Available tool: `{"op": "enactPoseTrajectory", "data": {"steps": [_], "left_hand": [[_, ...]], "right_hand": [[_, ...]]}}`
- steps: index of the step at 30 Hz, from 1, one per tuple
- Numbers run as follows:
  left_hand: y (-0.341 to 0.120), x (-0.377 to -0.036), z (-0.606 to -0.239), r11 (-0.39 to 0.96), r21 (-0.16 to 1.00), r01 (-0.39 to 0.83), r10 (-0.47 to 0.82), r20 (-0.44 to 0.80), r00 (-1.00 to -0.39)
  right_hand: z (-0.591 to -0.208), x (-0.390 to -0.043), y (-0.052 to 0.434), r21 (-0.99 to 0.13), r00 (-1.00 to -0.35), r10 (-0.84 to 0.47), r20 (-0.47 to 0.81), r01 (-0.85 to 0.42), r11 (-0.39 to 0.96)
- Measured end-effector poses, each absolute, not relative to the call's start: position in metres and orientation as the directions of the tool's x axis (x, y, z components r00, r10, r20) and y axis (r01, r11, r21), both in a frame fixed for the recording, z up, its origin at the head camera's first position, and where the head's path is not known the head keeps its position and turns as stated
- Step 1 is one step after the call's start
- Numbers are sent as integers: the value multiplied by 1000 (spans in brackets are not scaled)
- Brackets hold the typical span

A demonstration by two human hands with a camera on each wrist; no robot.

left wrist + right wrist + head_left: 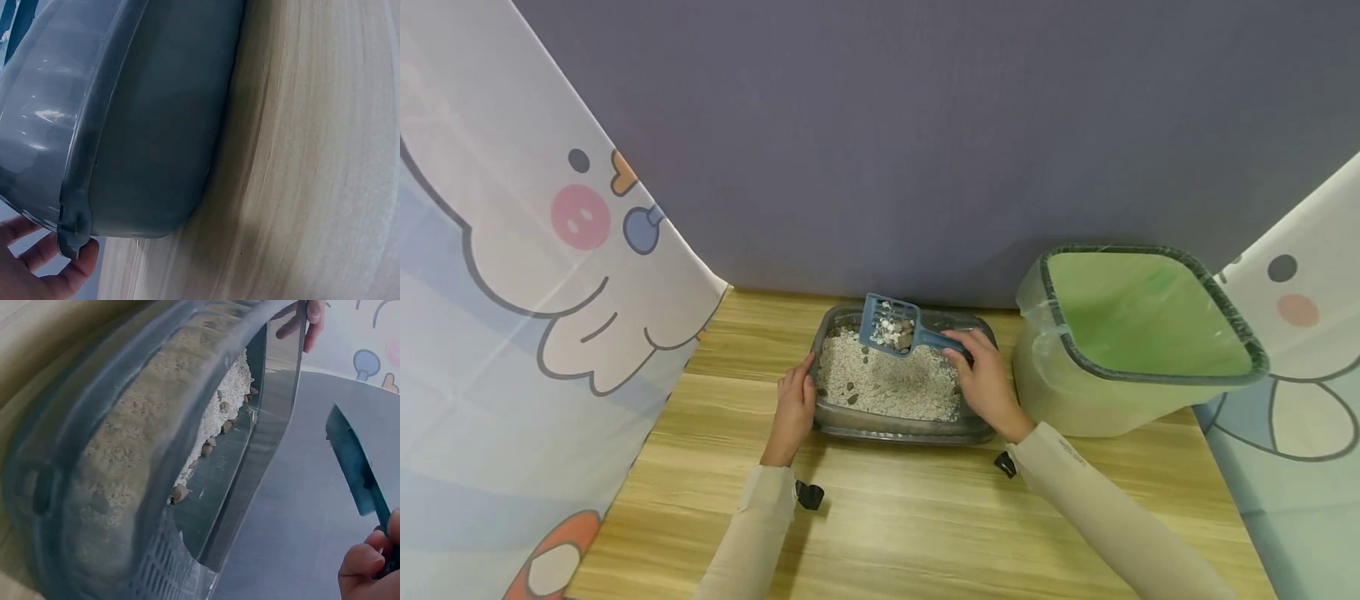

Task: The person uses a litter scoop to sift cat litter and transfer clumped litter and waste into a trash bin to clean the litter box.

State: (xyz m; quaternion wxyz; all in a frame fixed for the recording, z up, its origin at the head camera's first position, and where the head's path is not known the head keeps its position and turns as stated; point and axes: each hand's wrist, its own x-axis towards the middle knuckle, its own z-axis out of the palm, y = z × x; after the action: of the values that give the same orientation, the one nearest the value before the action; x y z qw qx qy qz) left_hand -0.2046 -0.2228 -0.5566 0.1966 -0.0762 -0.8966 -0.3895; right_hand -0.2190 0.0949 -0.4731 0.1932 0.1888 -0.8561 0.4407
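Right hand [983, 385] grips the handle of the blue scoop [891, 327], lifted above the far edge of the grey litter tray [895, 429] at frame centre; its long axis runs left-right, the loaded head pointing left and slightly up-frame. Left hand [793, 406] clasps the tray's left rim, fingers curled over it. Tray sits on the bench [925, 517]; a green-lined bin [1138, 333] stands just right

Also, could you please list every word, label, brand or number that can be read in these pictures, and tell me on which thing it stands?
There is no readable text.
Scoop, litter tray, bin: no label shows.
Curtains: cartoon drawings only, no letters.
Right sleeve: a faint mark, too small to read.
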Motion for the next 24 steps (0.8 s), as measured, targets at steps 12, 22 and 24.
{"op": "enactPoseTrajectory", "data": {"steps": [12, 22, 24], "left_hand": [[-222, -206, -556, 677, 679, 284, -14, 398, -917], [-223, -204, -556, 672, 680, 293, -17, 410, -912], [-223, -204, -557, 674, 676, 298, -12, 413, -911]], "right_hand": [[-476, -211, 100, -718, -885, -121, 449, -438, 540], [-450, -194, 102, -699, -849, -102, 518, -489, 521], [-440, -189, 103, -684, -822, -81, 564, -520, 512]]}}
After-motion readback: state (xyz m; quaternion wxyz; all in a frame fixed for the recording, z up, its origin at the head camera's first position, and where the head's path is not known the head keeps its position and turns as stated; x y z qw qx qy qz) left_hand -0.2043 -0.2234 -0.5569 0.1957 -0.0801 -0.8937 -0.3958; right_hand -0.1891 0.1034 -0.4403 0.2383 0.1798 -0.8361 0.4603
